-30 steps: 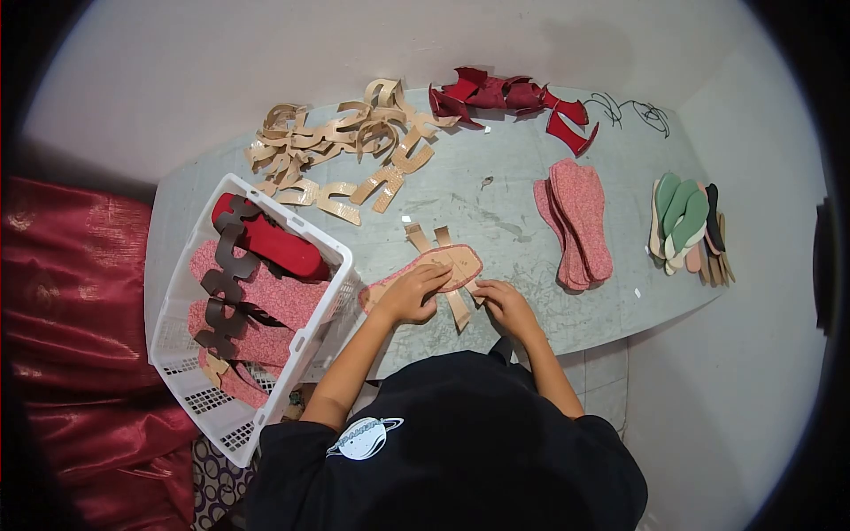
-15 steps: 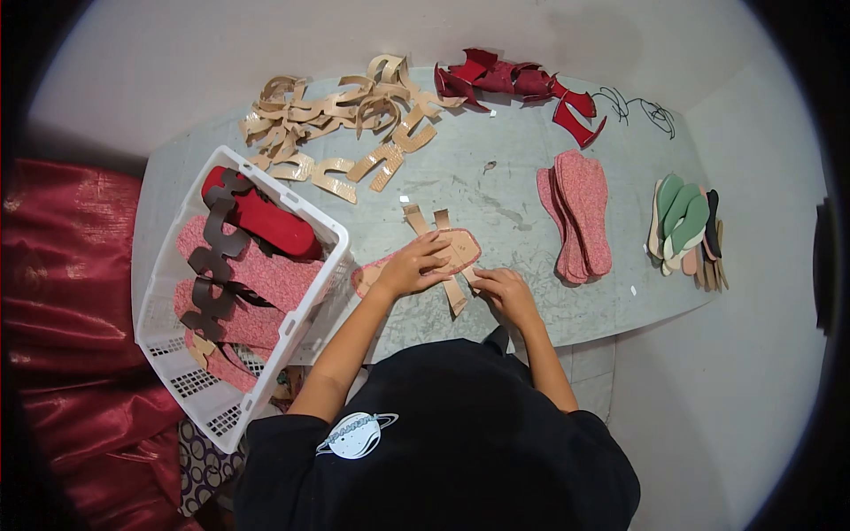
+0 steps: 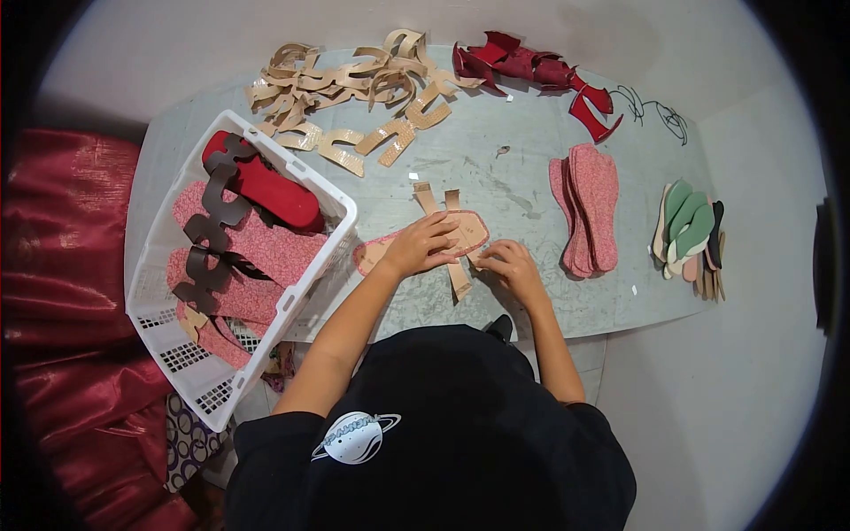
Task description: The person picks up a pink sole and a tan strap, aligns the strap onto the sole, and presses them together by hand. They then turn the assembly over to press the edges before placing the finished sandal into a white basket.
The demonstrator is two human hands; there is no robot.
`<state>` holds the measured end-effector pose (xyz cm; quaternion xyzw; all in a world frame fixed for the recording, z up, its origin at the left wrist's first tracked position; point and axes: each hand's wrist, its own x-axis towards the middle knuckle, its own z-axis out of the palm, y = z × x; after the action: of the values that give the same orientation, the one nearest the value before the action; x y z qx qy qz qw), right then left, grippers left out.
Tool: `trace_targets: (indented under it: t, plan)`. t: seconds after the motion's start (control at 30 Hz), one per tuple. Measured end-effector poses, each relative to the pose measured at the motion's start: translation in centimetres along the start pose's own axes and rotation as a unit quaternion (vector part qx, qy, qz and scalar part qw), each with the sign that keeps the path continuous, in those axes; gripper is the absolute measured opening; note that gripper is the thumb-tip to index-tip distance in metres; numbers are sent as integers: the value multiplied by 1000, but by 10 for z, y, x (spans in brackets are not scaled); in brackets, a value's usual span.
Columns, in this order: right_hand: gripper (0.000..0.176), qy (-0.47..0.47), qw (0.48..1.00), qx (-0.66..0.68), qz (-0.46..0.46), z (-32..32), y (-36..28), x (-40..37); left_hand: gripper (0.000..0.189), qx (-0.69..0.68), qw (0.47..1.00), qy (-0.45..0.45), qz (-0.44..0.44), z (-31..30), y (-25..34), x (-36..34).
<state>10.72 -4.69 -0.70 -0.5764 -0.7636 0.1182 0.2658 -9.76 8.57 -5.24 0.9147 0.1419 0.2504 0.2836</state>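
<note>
A sole with a tan face and pink edging (image 3: 467,232) lies on the grey table, its narrower end toward the basket. Tan strap ends (image 3: 426,198) stick out on its far side, and another strap end (image 3: 459,281) on its near side. My left hand (image 3: 423,245) rests flat on the middle of the sole, fingers spread. At the sole's near right edge, my right hand (image 3: 509,264) has its fingers bent together on a short tan strap end (image 3: 475,259).
A white basket (image 3: 290,303) at left holds pink soles, a red sole and dark brown straps. Tan straps (image 3: 341,88) and red straps (image 3: 531,69) lie along the back. Pink soles (image 3: 591,208) and green soles (image 3: 689,221) stand right on the table (image 3: 522,190).
The whole view has shifted a little. My right hand's fingers are drawn in more at the strap end, while my left hand stays on the sole.
</note>
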Motion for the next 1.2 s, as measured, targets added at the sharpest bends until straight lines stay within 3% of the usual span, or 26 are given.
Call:
trace_targets:
  t: [0.23,0.4,0.8,1.2]
  plan:
    - [27,-26,997,-14,-72,-6,7,37,29,-4,1000,1,4,2,-4,-2]
    - [22,3,998,56,-34,19,23,49,32,55,998,-13,-25,2,-4,-4]
    - [13,35,979,175,96,51,30,47,35,13,999,-15,-42,5,-9,-3]
    - [14,55,987,134,75,57,32,46,39,-1,999,-36,-30,3,-8,-2]
